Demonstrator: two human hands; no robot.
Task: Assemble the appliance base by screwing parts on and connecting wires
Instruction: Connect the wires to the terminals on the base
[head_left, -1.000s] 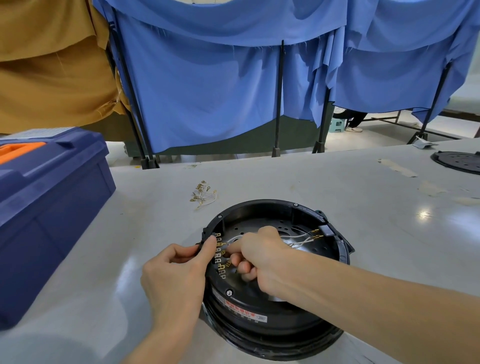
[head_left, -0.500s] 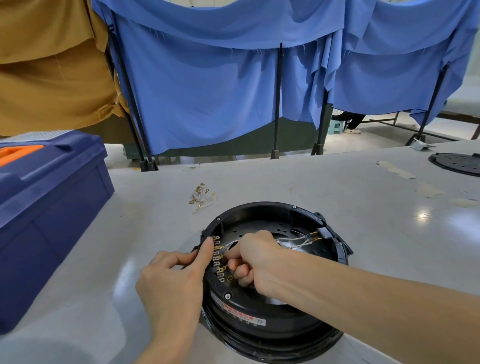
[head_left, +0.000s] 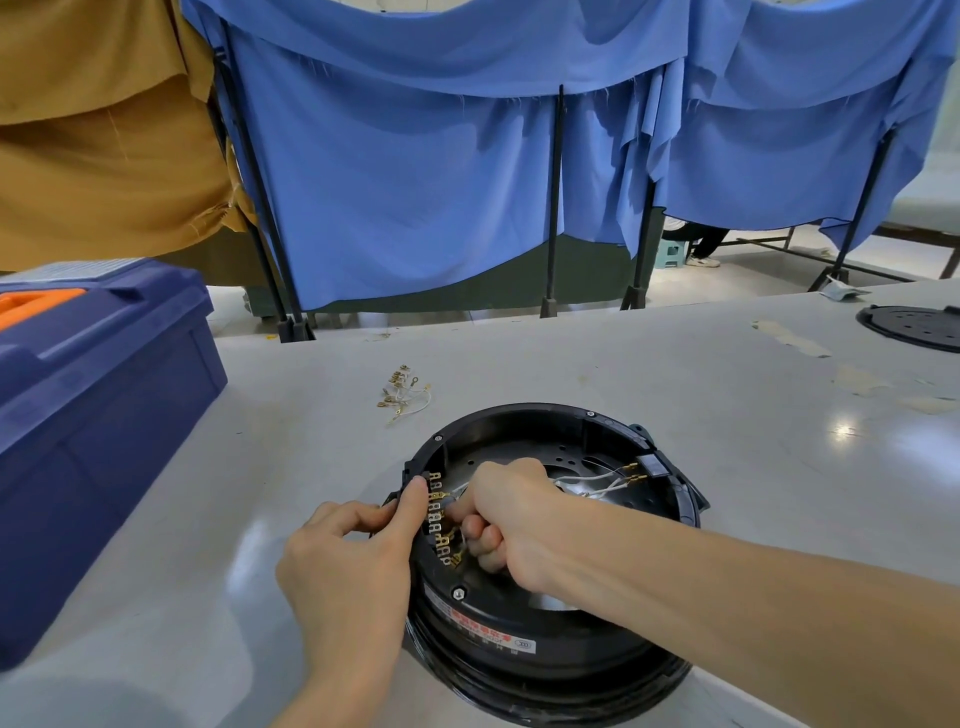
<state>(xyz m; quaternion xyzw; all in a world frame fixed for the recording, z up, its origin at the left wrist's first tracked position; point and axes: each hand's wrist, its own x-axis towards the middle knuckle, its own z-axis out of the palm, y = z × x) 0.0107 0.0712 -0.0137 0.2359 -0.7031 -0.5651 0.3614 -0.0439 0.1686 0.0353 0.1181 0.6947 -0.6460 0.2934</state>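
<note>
A round black appliance base (head_left: 550, 618) lies upside down on the grey table, its inside facing up. A strip of brass terminals (head_left: 439, 512) runs along its left inner wall. White wires (head_left: 597, 480) cross the inside to brass connectors at the right wall. My left hand (head_left: 353, 556) grips the base's left rim, thumb against the terminal strip. My right hand (head_left: 506, 525) is inside the base with fingers curled, pinching a white wire's end at the terminals; the connector itself is hidden by my fingers.
A dark blue toolbox (head_left: 88, 415) with an orange handle stands at the left. Loose wires with brass lugs (head_left: 402, 389) lie beyond the base. A black perforated disc (head_left: 914, 325) sits at the far right. Blue and tan cloth screens hang behind the table edge.
Both hands stay at the terminal strip. My right hand has shifted slightly along it, and the view has tilted a little.
</note>
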